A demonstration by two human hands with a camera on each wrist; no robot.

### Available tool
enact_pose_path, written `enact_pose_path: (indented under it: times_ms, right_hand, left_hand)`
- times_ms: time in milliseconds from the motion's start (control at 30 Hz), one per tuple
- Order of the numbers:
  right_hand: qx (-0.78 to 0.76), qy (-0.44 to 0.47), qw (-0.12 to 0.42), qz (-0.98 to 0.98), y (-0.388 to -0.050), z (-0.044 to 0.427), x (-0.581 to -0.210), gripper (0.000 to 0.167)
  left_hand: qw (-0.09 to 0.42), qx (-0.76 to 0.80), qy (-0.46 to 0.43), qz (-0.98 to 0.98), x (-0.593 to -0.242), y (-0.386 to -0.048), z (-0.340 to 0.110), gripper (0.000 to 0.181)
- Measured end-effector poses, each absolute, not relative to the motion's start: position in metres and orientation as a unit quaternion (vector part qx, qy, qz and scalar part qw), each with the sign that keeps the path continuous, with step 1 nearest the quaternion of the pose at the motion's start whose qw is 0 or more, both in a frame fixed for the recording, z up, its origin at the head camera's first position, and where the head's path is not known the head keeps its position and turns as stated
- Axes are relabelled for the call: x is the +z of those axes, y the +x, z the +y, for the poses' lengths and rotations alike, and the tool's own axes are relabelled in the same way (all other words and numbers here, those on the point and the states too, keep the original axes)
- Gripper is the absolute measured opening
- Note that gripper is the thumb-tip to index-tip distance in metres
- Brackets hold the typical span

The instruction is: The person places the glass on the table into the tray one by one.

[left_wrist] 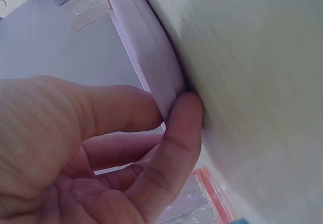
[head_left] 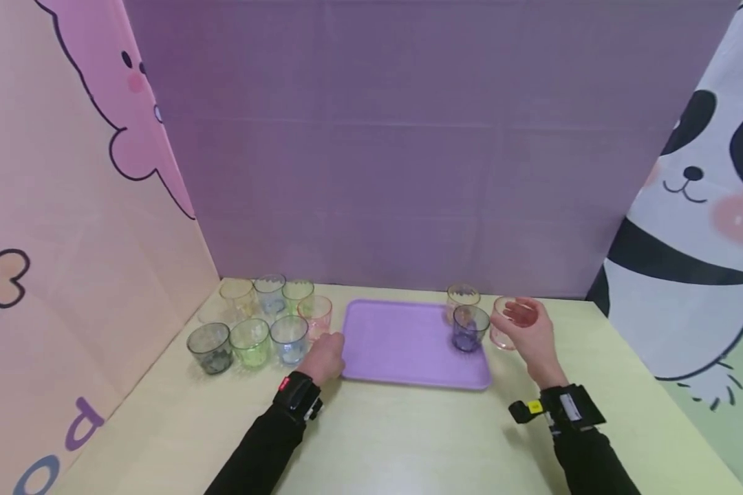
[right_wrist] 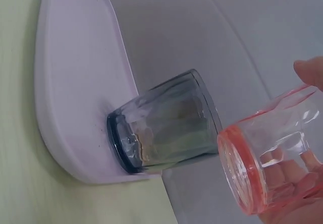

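My left hand (head_left: 326,357) pinches the near left edge of the purple tray (head_left: 402,344); in the left wrist view its thumb and finger (left_wrist: 185,128) close on the tray rim (left_wrist: 146,47). In my right hand (head_left: 531,337) is a pink glass (head_left: 503,338), just right of the tray. The right wrist view has this pink glass (right_wrist: 242,168) tilted beside a dark glass (right_wrist: 166,128), with fingers (right_wrist: 292,176) seen through its wall. On the tray's right end stands the dark purple glass (head_left: 468,330), a yellowish glass (head_left: 461,297) behind it.
Left of the tray several glasses stand close together, among them a grey one (head_left: 211,350), a green one (head_left: 250,344), a blue one (head_left: 289,342) and a pink one (head_left: 315,315). A purple backdrop (head_left: 378,151) rises behind the table (head_left: 408,440), with printed panels at both sides.
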State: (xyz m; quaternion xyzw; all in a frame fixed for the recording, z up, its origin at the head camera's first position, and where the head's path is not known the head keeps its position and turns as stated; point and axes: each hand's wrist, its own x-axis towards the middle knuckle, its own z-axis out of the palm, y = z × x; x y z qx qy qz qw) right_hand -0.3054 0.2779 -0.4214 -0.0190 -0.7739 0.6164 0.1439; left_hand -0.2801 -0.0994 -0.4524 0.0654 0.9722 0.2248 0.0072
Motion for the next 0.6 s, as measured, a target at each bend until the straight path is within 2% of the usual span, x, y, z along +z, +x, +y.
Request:
enact_pose_path:
  times_ms: [300, 600]
  right_hand:
    - [0.624, -0.004, 0.149, -0.767, -0.302, 0.273, -0.422, 0.068]
    - [0.612, -0.011, 0.136, -0.779, -0.292, 0.265, -0.419, 0.077]
  left_hand:
    - [0.005, 0.23, 0.068, 0.971, -0.453, -0.278, -0.099, 0.021]
    - [-0.007, 0.228, 0.077, 0.971, -0.45, -0.279, -0.1, 0.019]
